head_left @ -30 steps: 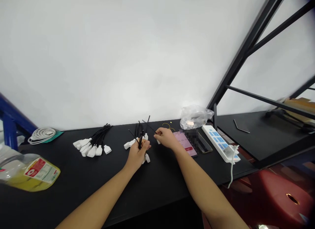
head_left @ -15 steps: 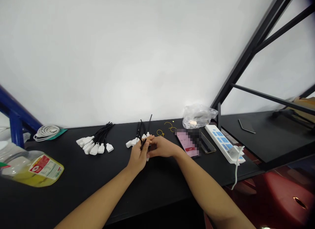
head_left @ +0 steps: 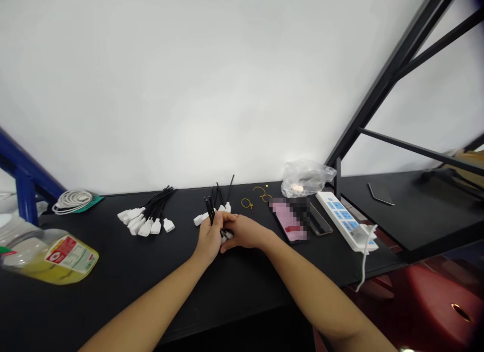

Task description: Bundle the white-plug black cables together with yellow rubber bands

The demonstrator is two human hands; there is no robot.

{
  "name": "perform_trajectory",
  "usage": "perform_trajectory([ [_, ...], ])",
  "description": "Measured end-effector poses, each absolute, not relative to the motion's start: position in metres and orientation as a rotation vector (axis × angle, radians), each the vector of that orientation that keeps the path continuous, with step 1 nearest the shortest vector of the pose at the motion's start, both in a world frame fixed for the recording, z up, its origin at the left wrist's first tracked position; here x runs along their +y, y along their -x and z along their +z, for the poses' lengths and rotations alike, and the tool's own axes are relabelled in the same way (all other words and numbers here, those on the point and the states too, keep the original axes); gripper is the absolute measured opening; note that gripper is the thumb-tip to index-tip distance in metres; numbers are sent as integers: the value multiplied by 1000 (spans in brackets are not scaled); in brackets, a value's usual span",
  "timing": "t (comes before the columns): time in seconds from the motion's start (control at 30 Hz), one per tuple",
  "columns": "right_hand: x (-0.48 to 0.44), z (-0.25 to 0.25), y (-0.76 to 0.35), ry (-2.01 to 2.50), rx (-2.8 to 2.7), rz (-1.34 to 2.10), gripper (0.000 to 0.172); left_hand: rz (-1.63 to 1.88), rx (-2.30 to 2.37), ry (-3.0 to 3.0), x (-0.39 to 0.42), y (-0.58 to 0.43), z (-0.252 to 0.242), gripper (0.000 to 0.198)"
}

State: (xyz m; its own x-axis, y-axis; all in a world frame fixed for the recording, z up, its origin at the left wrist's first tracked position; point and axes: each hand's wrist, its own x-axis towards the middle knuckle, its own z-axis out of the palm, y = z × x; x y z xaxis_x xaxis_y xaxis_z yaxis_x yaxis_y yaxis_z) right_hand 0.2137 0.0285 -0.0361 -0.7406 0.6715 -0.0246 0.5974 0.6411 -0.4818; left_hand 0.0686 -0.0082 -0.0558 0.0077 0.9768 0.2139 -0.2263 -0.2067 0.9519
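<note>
My left hand (head_left: 209,238) is closed round several black cables (head_left: 209,209), whose ends stick up past the thumb. White connectors (head_left: 226,235) show between the two hands. My right hand (head_left: 245,232) curls against them from the right, its fingers touching my left hand. Just behind the hands lies a small group of black cables with white plugs (head_left: 198,220), partly covered by my fingers. A larger bundle of the same cables, with white plugs (head_left: 144,228) toward me, rests on the black table (head_left: 151,276) to the left.
Coiled white cable (head_left: 76,201) and a bottle of yellow liquid (head_left: 68,258) are at the left. Yellow rings (head_left: 246,203), a phone (head_left: 287,220), a plastic bag (head_left: 307,176) and a power strip (head_left: 346,221) lie to the right, near a black metal frame (head_left: 338,178).
The held cables now stand more upright, and white connectors show between my hands. Both hands have shifted slightly, with my right hand a little to the left.
</note>
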Motion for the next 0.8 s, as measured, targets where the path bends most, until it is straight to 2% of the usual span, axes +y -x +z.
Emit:
perform_trajectory([
  [0.17,25,-29,-216,1058,-2651,812,65,1410,1076,-1402,-11,-67,-53,39],
  [0.2,25,-27,-218,1063,-2639,879,62,1390,1099,-1451,-11,-67,-54,36],
  [0.33,29,-21,-231,1266,-2583,1171,30,1339,1104,-1593,-12,-66,-57,32],
  [0.43,36,-21,-246,1303,-2469,1316,32,1314,1129,-1594,-12,-66,-58,40],
  [0.5,43,-20,-258,1340,-2380,1288,37,1291,1126,-1552,-12,-67,-58,50],
  [0.57,50,-20,-267,1399,-2314,1116,32,1273,1089,-1478,-13,-69,-59,56],
  [0.67,59,-25,-267,1440,-2173,800,21,1278,1067,-1354,-14,-72,-65,55],
  [0.8,61,-43,-244,1362,-2100,783,21,1320,1132,-1408,-14,-70,-71,50],
])
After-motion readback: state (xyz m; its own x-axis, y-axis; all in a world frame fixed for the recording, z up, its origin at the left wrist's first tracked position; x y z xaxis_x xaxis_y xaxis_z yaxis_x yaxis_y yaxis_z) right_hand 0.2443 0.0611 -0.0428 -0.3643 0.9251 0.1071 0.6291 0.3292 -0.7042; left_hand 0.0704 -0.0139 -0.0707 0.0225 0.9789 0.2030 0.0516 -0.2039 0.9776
